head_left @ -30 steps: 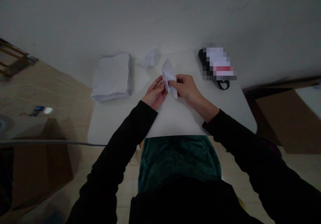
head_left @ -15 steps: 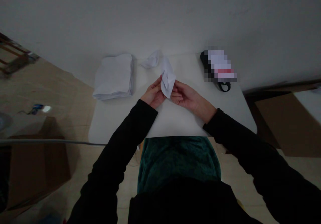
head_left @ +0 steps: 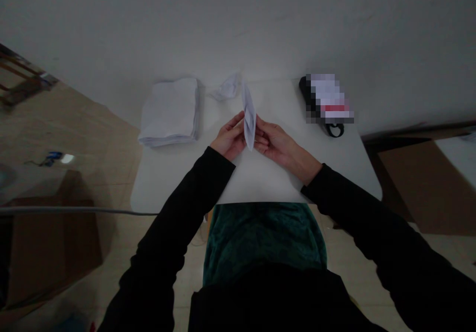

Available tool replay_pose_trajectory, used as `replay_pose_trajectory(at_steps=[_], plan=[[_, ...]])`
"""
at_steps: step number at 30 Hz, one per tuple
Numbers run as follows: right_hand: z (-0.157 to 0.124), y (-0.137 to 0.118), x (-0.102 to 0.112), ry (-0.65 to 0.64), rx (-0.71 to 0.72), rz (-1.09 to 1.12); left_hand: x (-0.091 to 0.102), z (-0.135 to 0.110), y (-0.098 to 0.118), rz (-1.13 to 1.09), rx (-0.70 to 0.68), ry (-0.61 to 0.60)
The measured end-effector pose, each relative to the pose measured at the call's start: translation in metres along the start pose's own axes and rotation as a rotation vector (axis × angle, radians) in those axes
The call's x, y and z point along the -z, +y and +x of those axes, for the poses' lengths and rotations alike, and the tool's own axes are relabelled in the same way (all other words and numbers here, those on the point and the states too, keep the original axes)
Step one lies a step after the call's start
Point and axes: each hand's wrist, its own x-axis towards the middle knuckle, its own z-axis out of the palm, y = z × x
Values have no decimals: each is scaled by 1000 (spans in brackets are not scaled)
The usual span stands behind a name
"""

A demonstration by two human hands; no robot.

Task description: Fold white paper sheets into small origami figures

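A folded sheet of white paper [head_left: 249, 116] stands nearly on edge above the middle of the table. My left hand [head_left: 231, 137] grips it from the left, and my right hand [head_left: 273, 141] presses on it from the right. The fingertips behind the paper are partly hidden. Beyond my left hand lies a small folded white paper piece [head_left: 227, 88] near the wall. A stack of white paper sheets [head_left: 169, 108] rests on the left part of the table.
The white table [head_left: 267, 183] stands against a grey wall. At its right back lies a black item with a strap [head_left: 334, 129], its top blurred out. Cardboard boxes stand at right [head_left: 420, 188] and left [head_left: 55, 247]. A grey cable [head_left: 111, 211] runs at the left edge.
The folded paper has been squeezed narrower and turned more edge-on between my hands. Both hands have stayed in nearly the same place.
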Motion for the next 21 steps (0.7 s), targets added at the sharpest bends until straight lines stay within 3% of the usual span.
replay_pose_trajectory(at_steps=[6,14,21], plan=[[4,-3,4,121,44,-34,-5,0,0,-83,-4,32],[5,-7,5,97,-94,75,-5,-4,4,54,-55,2],[9,-3,7,140,-90,103,-3,2,-1,-80,-53,-10]])
